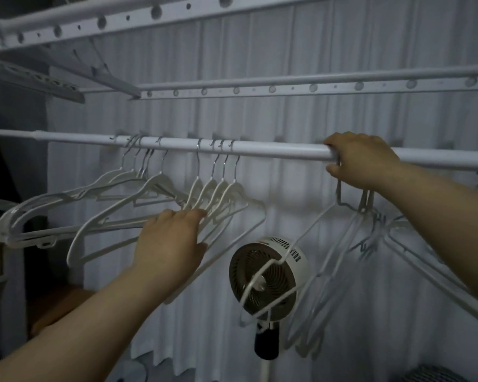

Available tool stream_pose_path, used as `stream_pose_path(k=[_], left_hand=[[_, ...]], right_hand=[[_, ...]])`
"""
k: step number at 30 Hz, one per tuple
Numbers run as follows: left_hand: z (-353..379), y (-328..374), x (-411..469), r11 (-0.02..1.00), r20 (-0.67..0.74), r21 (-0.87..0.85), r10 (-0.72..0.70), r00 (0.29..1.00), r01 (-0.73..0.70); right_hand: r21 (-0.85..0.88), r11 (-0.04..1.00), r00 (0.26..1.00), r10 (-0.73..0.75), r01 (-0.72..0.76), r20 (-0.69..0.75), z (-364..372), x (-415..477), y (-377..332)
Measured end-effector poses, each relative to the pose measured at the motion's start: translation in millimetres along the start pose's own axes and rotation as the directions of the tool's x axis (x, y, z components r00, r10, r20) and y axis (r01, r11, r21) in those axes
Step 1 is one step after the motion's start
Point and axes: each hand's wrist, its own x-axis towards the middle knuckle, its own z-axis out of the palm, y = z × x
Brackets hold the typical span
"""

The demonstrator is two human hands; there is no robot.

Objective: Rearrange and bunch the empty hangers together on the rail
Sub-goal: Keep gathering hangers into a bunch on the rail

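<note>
A white rail [273, 150] runs across the view at chest height. Several empty white hangers [155, 186] hang by metal hooks on its left half, some spread apart, some close together. My left hand [169, 244] lies on the lower bars of the closer group, fingers curled over them. My right hand [362, 161] wraps the rail farther right, with the hooks of several thin white hangers [340, 238] under its fingers; these dangle at a slant below it.
A round standing fan [268, 277] sits behind the dangling hangers. White curtain folds [287, 51] fill the background. Perforated drying bars [287, 88] cross above the rail. A wooden surface [58, 307] lies low at the left.
</note>
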Motion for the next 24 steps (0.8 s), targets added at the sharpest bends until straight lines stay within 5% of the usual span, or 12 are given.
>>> stream_pose_path(k=[12,24], left_hand=[[4.9,-10.9,2.4,0.994,-0.076,0.110,0.034,0.997,-0.025],[-0.7,2.4,15.2,0.998,-0.068,-0.053,0.015,0.998,-0.019]], right_hand=[[0.060,0.998,0.999,-0.015,0.013,0.032,-8.0,-10.0,15.5],[0.095,0.995,0.999,-0.037,0.035,0.025,-10.6,-15.4,26.9]])
